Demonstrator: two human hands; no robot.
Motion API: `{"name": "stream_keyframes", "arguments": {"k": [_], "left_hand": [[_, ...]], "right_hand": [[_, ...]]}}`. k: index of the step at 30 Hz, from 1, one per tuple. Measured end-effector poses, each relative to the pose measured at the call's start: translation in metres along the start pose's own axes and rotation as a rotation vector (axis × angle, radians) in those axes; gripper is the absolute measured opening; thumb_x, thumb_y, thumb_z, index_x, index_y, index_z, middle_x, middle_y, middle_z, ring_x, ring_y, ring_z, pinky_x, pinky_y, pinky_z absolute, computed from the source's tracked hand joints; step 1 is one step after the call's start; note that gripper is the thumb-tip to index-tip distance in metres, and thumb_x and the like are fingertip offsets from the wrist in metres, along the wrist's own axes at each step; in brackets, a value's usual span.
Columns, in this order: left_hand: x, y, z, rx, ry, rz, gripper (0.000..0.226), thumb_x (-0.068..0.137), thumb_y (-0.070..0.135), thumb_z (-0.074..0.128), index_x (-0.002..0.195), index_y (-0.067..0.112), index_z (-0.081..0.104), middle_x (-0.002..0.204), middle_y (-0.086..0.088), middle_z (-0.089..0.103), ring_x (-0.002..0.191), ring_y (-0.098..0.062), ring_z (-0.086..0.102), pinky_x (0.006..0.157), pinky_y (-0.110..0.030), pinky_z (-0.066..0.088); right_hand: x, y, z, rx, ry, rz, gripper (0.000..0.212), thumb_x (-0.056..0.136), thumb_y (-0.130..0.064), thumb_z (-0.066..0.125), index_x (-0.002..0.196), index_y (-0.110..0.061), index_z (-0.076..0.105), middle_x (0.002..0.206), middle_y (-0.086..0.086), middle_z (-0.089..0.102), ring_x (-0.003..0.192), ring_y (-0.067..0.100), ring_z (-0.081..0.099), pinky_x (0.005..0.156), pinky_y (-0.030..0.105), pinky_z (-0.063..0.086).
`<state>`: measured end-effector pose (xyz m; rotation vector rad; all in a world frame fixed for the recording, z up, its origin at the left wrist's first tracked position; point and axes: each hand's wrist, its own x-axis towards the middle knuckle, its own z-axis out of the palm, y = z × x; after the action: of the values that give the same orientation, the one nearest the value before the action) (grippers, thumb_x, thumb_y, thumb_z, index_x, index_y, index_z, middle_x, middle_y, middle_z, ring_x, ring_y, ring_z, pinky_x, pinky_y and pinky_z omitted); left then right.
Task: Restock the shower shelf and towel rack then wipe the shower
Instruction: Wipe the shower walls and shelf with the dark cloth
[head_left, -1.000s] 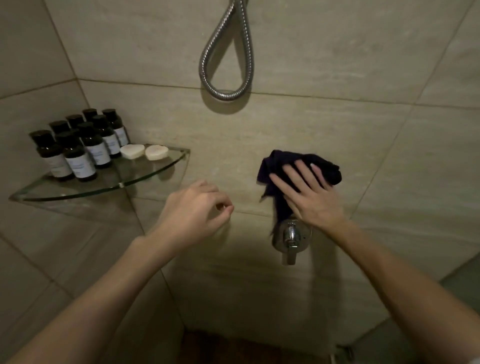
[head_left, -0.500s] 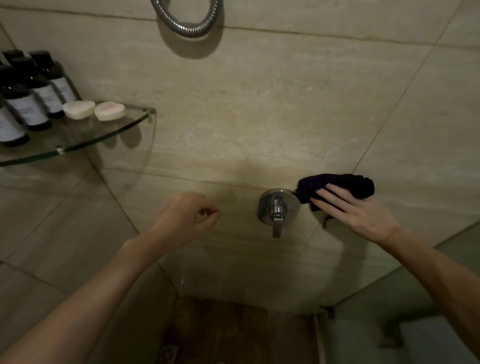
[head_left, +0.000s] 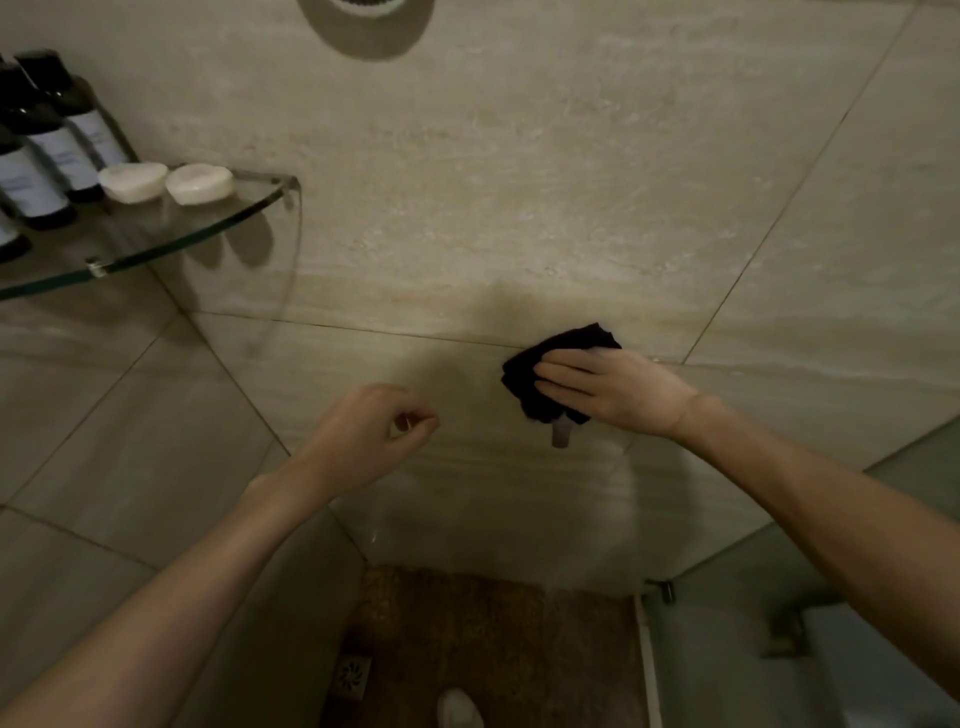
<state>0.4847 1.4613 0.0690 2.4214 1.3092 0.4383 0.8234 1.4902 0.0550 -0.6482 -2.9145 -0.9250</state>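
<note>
My right hand lies flat with straight fingers on a dark cloth, pressing it over the chrome shower valve on the beige tiled wall. Only the valve's lever tip shows below the cloth. My left hand hovers left of the valve with fingers loosely curled, holding nothing. At the upper left, a glass corner shelf carries several dark bottles with white labels and two white soap bars.
The shower hose loop's bottom shows at the top edge. Below is a brown pebbled floor with a square drain. A white shoe tip shows at the bottom. A glass panel edge stands at the lower right.
My right hand slid the cloth from above the valve to its right, then left over the valve, covering it. The view tilted down. My left hand stayed loosely curled.
</note>
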Motion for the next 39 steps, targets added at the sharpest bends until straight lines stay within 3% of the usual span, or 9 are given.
{"name": "stream_keyframes", "arguments": {"k": [9,13,18,22,27,30,34,37,39], "left_hand": [[-0.012,-0.023,0.003,-0.060,0.068,-0.033,0.017,0.097,0.034,0.061,0.100,0.028,0.077,0.084,0.019,0.068,0.076,0.006,0.061,0.067,-0.011,0.041],[-0.024,-0.028,0.006,-0.111,0.069,-0.082,0.019,0.097,0.034,0.061,0.103,0.026,0.077,0.084,0.019,0.068,0.077,0.004,0.062,0.068,-0.014,0.044],[-0.040,-0.039,0.007,-0.127,-0.009,-0.132,0.020,0.097,0.038,0.060,0.102,0.029,0.077,0.086,0.020,0.067,0.079,0.003,0.062,0.071,-0.022,0.051],[-0.054,-0.049,0.008,-0.185,-0.035,-0.204,0.016,0.096,0.040,0.060,0.104,0.035,0.073,0.092,0.022,0.068,0.083,0.003,0.062,0.071,-0.016,0.047],[-0.067,-0.055,0.024,-0.317,0.020,-0.236,0.012,0.095,0.035,0.064,0.098,0.038,0.075,0.085,0.023,0.072,0.082,0.000,0.067,0.070,-0.024,0.053],[-0.068,-0.049,0.032,-0.381,0.058,-0.241,0.011,0.094,0.027,0.067,0.092,0.031,0.077,0.082,0.019,0.073,0.081,-0.005,0.070,0.072,-0.035,0.058],[-0.063,-0.045,0.027,-0.394,0.046,-0.244,0.012,0.094,0.031,0.066,0.094,0.030,0.078,0.083,0.019,0.074,0.083,-0.004,0.069,0.076,-0.036,0.058],[-0.057,-0.045,0.020,-0.446,0.096,-0.266,0.013,0.095,0.027,0.065,0.093,0.028,0.078,0.084,0.018,0.073,0.083,-0.005,0.068,0.076,-0.035,0.058],[-0.057,-0.045,0.016,-0.478,0.121,-0.272,0.013,0.095,0.025,0.066,0.093,0.027,0.078,0.083,0.016,0.073,0.082,-0.006,0.068,0.074,-0.034,0.058]], "right_hand": [[-0.061,-0.022,0.011,0.036,0.123,0.427,0.028,0.095,0.001,0.051,0.120,0.001,0.064,0.123,0.022,0.057,0.111,0.038,0.053,0.092,0.048,0.050],[-0.046,-0.106,0.036,0.400,0.304,1.352,0.039,0.078,0.013,0.067,0.115,0.003,0.065,0.122,0.023,0.056,0.115,0.036,0.050,0.101,0.046,0.046],[0.032,-0.158,0.071,1.597,1.213,2.488,0.043,0.096,-0.002,0.058,0.138,-0.010,0.053,0.129,0.010,0.062,0.114,0.025,0.061,0.094,0.042,0.055],[0.085,-0.164,0.073,2.498,1.862,2.037,0.036,0.086,-0.003,0.062,0.122,-0.006,0.057,0.114,0.013,0.060,0.095,0.022,0.061,0.064,0.034,0.061],[0.135,-0.147,0.069,2.452,2.311,2.009,0.042,0.105,-0.017,0.049,0.146,-0.008,0.048,0.136,0.011,0.058,0.123,0.022,0.056,0.111,0.033,0.041],[0.155,-0.145,0.054,2.583,2.266,1.950,0.042,0.104,-0.015,0.052,0.145,-0.006,0.048,0.143,0.014,0.054,0.134,0.024,0.051,0.113,0.033,0.038],[0.176,-0.128,0.018,2.500,1.738,2.092,0.036,0.099,-0.007,0.058,0.135,-0.006,0.053,0.123,0.013,0.063,0.110,0.022,0.062,0.090,0.025,0.054],[0.187,-0.116,0.002,1.538,1.529,2.316,0.045,0.094,-0.005,0.063,0.137,-0.007,0.052,0.120,-0.002,0.061,0.105,0.010,0.060,0.080,0.006,0.048],[0.191,-0.109,0.002,0.856,1.285,2.138,0.036,0.094,-0.004,0.062,0.129,-0.002,0.054,0.119,-0.003,0.054,0.108,0.004,0.051,0.092,0.004,0.040]]}}
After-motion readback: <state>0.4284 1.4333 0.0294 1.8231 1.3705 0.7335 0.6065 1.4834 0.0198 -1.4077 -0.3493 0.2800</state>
